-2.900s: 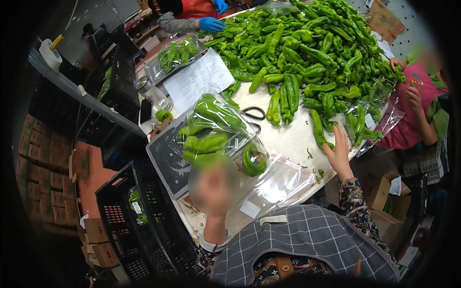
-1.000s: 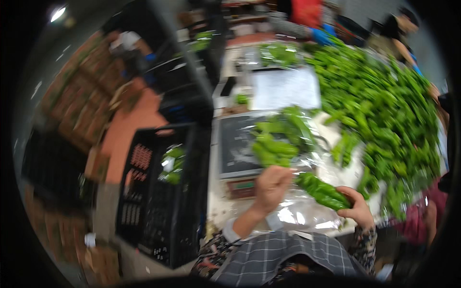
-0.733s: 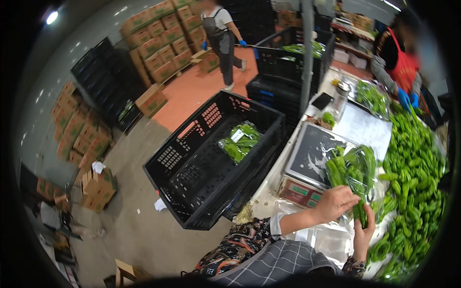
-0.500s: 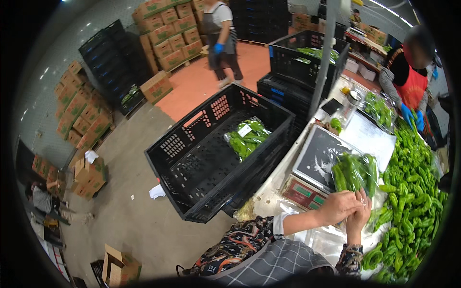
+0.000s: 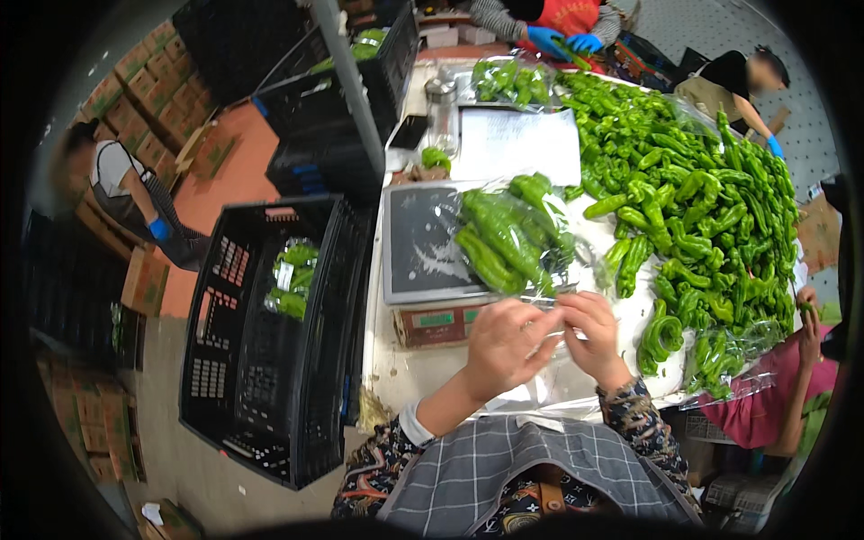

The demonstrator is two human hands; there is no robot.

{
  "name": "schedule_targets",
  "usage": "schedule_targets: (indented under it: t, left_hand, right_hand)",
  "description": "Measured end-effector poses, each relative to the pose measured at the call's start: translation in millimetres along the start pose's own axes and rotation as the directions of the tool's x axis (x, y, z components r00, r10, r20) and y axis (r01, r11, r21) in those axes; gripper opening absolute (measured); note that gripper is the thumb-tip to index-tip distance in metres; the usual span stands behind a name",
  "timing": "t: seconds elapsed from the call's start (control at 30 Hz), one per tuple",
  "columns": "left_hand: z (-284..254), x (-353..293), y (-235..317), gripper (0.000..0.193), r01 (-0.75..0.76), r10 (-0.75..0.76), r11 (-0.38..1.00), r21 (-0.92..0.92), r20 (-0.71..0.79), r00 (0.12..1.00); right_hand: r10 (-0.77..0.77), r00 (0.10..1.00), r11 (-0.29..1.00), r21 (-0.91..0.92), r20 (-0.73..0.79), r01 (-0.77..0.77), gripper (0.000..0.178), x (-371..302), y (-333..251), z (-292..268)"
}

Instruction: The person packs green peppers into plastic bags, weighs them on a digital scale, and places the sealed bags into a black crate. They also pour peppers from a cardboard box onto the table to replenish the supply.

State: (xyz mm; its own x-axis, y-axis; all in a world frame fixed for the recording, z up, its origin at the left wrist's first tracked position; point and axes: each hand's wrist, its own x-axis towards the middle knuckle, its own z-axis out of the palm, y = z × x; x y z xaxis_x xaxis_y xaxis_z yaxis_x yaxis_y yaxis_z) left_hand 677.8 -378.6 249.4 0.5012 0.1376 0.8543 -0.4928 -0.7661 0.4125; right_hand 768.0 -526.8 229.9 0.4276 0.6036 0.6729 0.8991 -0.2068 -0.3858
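Observation:
A clear plastic bag of long green peppers (image 5: pixel 508 229) lies partly over the dark plate of the weighing scale (image 5: pixel 423 238). Its gathered mouth is pinched between my left hand (image 5: pixel 508 346) and my right hand (image 5: pixel 594 337), fingertips close together just in front of the peppers. Both hands are closed on the film; the exact grip is partly hidden by the fingers. Below the plate shows the scale's red front panel with a lit display (image 5: pixel 437 319). To the right of my hands a large heap of loose green peppers (image 5: pixel 693 207) covers the table.
At left stands a black crate (image 5: pixel 261 396) holding bagged peppers (image 5: pixel 292 279). Beyond the scale are a paper sheet (image 5: pixel 520 148), a glass jar (image 5: pixel 442 112) and a phone (image 5: pixel 409 132). A metal post (image 5: pixel 349 85) rises nearby. Gloved co-workers' hands (image 5: pixel 562 43) handle peppers across the table.
My view has swung right, bringing the pepper heap and more co-workers into sight. The bag is still at the scale, its mouth still in my fingers. The walking person now appears farther left.

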Motion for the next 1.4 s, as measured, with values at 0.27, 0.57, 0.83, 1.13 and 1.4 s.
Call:
schedule_targets:
  t: [0.27,0.57,0.83,1.13,1.4]
  left_hand:
    - [22.0,-19.1,30.6,0.031,-0.256,0.290,0.897,-0.360,0.046,0.956]
    - [11.3,-18.8,21.6,0.040,-0.097,0.114,0.972,-0.215,0.070,0.991]
    - [7.3,-17.2,-13.0,0.072,0.134,-0.143,0.975,0.175,0.039,0.989]
    - [4.5,1.0,-13.5,0.068,0.153,-0.174,0.919,0.364,0.027,0.984]
    - [-1.0,6.9,-20.2,0.049,0.139,-0.214,0.922,0.361,0.175,0.961]
  right_hand:
    - [0.431,0.857,0.898,0.046,-0.283,-0.437,0.017,-76.3,18.3,-50.9]
    - [0.363,0.875,0.914,-0.059,-0.320,-0.400,0.027,-50.5,7.0,-45.5]
    - [0.203,0.933,0.954,-0.157,-0.295,-0.257,0.031,-30.7,4.9,-39.9]
    - [0.644,0.707,0.701,-0.144,-0.292,-0.699,0.038,-66.7,126.6,-14.6]
    - [0.713,0.640,0.630,-0.139,-0.287,-0.764,0.028,-93.4,199.4,17.9]
